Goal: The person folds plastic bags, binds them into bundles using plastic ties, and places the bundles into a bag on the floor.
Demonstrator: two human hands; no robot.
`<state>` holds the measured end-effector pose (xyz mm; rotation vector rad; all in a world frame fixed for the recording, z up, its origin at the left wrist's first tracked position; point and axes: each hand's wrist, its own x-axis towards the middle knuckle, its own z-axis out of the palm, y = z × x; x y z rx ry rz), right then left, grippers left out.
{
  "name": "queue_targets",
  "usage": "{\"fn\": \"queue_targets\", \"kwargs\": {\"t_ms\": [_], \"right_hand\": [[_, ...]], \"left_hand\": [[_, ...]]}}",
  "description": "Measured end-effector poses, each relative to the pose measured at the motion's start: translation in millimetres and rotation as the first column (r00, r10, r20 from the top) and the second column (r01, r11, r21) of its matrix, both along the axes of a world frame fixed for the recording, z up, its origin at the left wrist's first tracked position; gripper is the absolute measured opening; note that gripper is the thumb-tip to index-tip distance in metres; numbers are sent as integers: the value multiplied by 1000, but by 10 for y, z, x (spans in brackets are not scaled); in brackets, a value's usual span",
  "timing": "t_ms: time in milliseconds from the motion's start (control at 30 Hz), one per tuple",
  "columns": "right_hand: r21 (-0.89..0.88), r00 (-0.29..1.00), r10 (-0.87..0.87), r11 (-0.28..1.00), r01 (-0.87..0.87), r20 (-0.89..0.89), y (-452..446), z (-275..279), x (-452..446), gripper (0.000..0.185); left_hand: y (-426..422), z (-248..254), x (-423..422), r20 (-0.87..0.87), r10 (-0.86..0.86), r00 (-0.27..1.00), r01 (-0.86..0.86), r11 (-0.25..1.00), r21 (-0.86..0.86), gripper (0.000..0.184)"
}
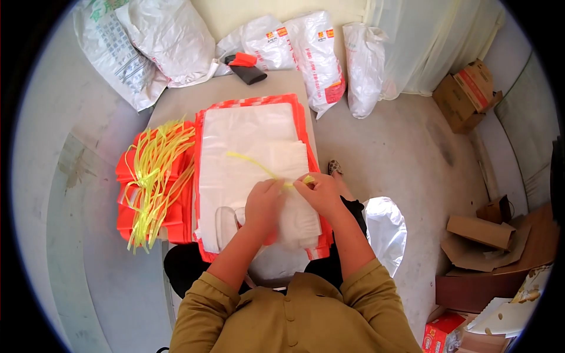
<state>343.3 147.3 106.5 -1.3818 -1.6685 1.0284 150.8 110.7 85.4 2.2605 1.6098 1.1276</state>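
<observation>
A yellow plastic strip (252,159) runs between my two hands, its loose end lying toward the upper left over white plastic bags (247,126). My left hand (263,205) is closed in a pinch on the strip, slightly blurred. My right hand (321,193) pinches the strip's other part, where a small yellow bunch shows at the fingertips. Below both hands lies a folded, gathered white bag (299,220), partly hidden by my left hand. Red bags (301,120) show as a border beneath the white ones.
Left of the stack, a bundle of yellow strips (154,170) lies across folded red bags (130,194). A dark object with a red piece (250,72) sits at the table's (288,85) far end. Filled white sacks (315,59) stand behind; cardboard boxes (479,235) are at right.
</observation>
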Motion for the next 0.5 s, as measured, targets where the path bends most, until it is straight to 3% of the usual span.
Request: {"fn": "queue_targets", "kwargs": {"t_ms": [33, 233, 333, 433, 500], "right_hand": [[-78, 998, 45, 996, -41, 53, 7, 19, -2, 21], [-47, 997, 6, 999, -10, -80, 28, -189, -23, 20], [20, 996, 31, 999, -30, -83, -26, -131, -41, 19], [105, 990, -1, 994, 16, -140, -1, -400, -35, 17], [181, 999, 11, 984, -5, -31, -1, -457, -9, 16]], "left_hand": [[-7, 13, 2, 3, 2, 1000, -2, 1000, 9, 43], [-75, 150, 92, 172, -143, 975, 127, 987, 100, 43], [-83, 206, 163, 105, -180, 978, 166, 977, 131, 42], [-142, 509, 235, -55, -268, 962, 267, 963, -29, 40], [-144, 463, 248, -63, -346, 936, 348, 938, 13, 42]]}}
